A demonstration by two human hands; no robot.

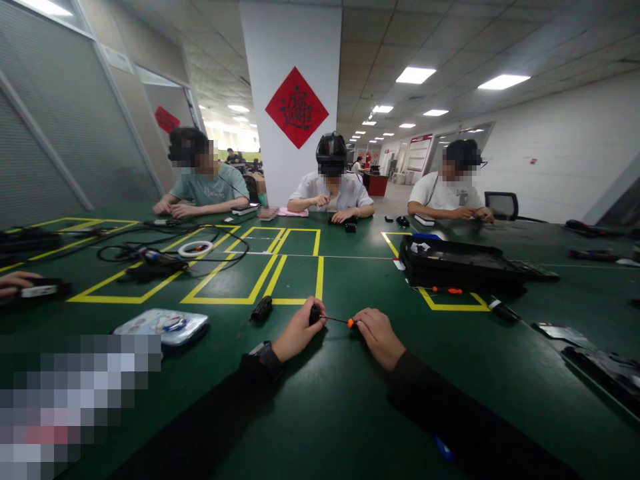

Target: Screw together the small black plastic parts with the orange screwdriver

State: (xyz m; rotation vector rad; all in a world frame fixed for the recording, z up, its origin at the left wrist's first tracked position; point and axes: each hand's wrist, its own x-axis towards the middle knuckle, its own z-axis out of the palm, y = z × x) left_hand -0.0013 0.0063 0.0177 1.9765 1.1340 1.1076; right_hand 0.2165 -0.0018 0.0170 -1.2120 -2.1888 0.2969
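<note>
My left hand [299,331], with a dark watch on its wrist, is closed around the black handle of a screwdriver [315,313]. Its thin shaft points right, towards my right hand [379,335]. Between the fingertips of that right hand is a small orange piece [351,323] at the far end of the shaft. Those fingers hide most of the piece, so its kind does not show. A short black tool-like object [261,309] lies on the green table [330,413], left of my left hand.
At the left are a clear-lidded case [163,327], black cables [150,257] and a white ring [195,249]. Black trays [460,263] stand right, with an orange item [454,291] before them. Several people sit across the table; another person's hand [17,283] is far left.
</note>
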